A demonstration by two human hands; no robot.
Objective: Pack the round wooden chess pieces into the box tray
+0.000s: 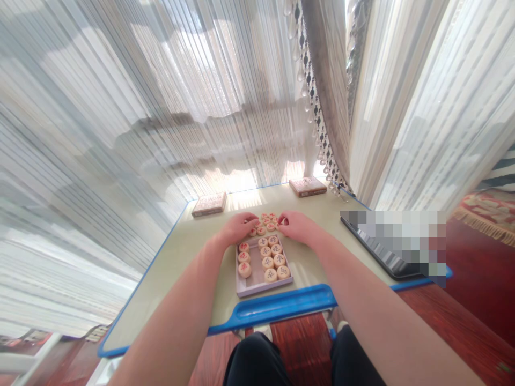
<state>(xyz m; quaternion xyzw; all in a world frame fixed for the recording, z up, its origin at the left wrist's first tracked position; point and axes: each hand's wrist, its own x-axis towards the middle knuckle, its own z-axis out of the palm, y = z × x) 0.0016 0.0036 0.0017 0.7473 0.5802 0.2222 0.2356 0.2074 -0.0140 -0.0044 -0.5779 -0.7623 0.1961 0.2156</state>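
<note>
Several round wooden xiangqi pieces with red characters [270,227] lie grouped on the table beyond a shallow open box [252,290]. At the left edge of that group, my left hand [238,228] has its fingers curled in on a piece. My right hand [296,226] pinches a piece at the group's right edge, its fingertips partly hiding it. Inside the box, three red-character pieces [244,257] form a column along the left wall. Two columns of black-character pieces [267,262] fill the right side, with bare box floor between.
A pale table [173,268] with a blue rim and a blue front tray [284,307] bears everything. Two flat boxes, one at the back left [210,204] and one at the back right [308,186], lie near sheer curtains [193,107]. A black-edged device [376,254], partly blurred out, sits right.
</note>
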